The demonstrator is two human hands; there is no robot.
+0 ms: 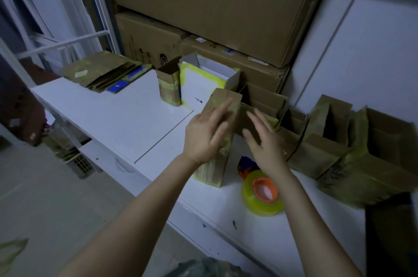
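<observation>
- Taped carton (pixel 222 168) stands upright on the white table (pixel 126 116), near its front edge and just left of the roll of yellowish tape (pixel 263 194).
- Left hand (pixel 204 135) lies flat on the carton's left face with straight fingers. Right hand (pixel 265 143) is at the carton's right side with its fingers spread wide, holding nothing; whether it touches the cardboard I cannot tell.
- The table is a smooth white top with a seam across it and some small dark marks near the edge.
- Behind it, large brown cartons (pixel 214 5) are stacked against a white wall, and a white metal rack (pixel 95 5) stands to the left.
- On the table are also flattened cartons (pixel 106 73) with blue labels, a small open carton (pixel 169 86), a white box (pixel 203 86) and a row of open cartons (pixel 328 141).
- Writing — the print on the top large carton is blurred, and the dark logo on the white box is too small to read.
</observation>
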